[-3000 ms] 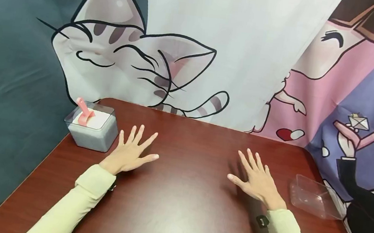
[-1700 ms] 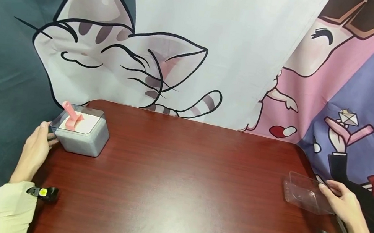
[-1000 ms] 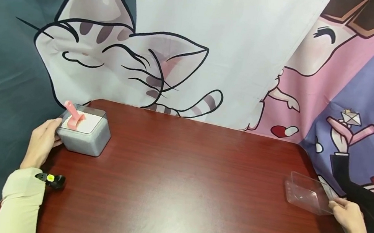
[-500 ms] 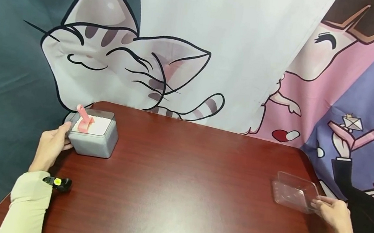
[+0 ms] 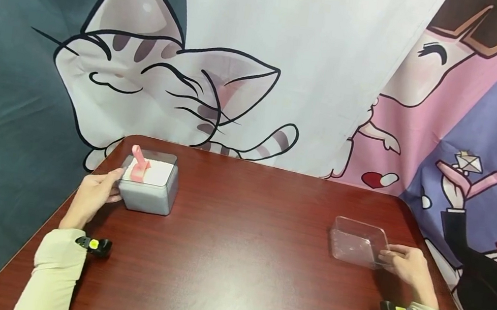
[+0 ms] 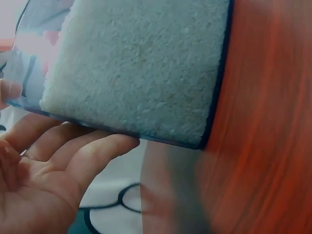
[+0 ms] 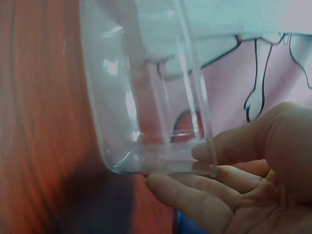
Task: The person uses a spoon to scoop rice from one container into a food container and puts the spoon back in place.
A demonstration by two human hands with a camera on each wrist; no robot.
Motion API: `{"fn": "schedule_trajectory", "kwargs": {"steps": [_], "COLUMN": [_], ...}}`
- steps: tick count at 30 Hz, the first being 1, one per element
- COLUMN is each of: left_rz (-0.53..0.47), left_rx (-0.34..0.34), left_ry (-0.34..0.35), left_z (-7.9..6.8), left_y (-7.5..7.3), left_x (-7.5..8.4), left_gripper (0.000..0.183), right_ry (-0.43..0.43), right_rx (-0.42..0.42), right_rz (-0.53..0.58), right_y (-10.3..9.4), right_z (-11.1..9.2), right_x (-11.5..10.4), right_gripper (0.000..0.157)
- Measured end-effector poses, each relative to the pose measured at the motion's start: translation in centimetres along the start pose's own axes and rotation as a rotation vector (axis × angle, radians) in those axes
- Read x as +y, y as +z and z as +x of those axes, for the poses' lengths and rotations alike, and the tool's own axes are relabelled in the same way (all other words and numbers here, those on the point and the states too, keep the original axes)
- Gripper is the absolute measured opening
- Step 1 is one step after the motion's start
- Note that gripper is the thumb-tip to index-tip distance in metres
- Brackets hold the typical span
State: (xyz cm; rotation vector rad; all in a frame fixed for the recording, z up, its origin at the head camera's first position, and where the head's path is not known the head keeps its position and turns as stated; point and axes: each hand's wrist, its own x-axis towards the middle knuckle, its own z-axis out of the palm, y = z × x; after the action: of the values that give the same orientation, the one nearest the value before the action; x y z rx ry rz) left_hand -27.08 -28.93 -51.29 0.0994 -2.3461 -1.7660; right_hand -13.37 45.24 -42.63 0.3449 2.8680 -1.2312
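On the left, my left hand [image 5: 93,194] holds a clear plastic container [image 5: 145,200] by its near-left wall. White rice [image 6: 136,63] fills much of it, and a pink scoop [image 5: 138,171] sticks up from the top. The left wrist view has my fingers [image 6: 100,156] along the outer wall and the thumb at the rim. Over on the right, my right hand [image 5: 409,269] pinches the wall of an empty, clear plastic box [image 5: 353,250]. In the right wrist view its thumb [image 7: 207,151] lies inside the rim and the other fingers outside and below.
Both containers are over a glossy reddish-brown table [image 5: 237,256]. A printed cloth backdrop [image 5: 330,82] hangs along the table's back and right edges, and a dark green cloth [image 5: 5,148] lines the left. Black straps with small devices are on both wrists.
My hands, first spread over the table, have gone out to the two containers and taken hold of them. Both containers have since moved inward, the rice one rightward and the empty one leftward.
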Motion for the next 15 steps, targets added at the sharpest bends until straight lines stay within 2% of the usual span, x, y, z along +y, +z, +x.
{"fn": "schedule_trajectory", "kwargs": {"steps": [4, 7, 9, 13, 15], "left_rz": [-0.018, -0.049, -0.048, -0.009, -0.003], "left_rx": [-0.046, -0.09, -0.139, -0.224, -0.259], "left_ry": [0.003, -0.005, -0.019, -0.042, -0.038], "left_z": [-0.2, -0.6, -1.5, -3.9, -4.6], "left_y": [1.7, 3.0, 3.9, 5.7, 6.5], "left_x": [0.5, 1.5, 3.6, 9.2, 11.1], "left_gripper": [0.062, 0.058, 0.058, 0.06, 0.059], "right_ry": [0.011, 0.013, 0.013, -0.006, -0.018], "right_rx": [-0.065, -0.097, -0.11, -0.129, -0.134], "right_rz": [0.086, 0.079, 0.072, 0.058, 0.057], "right_y": [1.3, 2.3, 2.9, 4.2, 4.9], "right_z": [0.3, 0.6, 0.8, 1.2, 1.4], "right_x": [-1.8, -3.0, -3.7, -5.0, -5.6], "right_gripper": [0.041, 0.04, 0.04, 0.038, 0.037]}}
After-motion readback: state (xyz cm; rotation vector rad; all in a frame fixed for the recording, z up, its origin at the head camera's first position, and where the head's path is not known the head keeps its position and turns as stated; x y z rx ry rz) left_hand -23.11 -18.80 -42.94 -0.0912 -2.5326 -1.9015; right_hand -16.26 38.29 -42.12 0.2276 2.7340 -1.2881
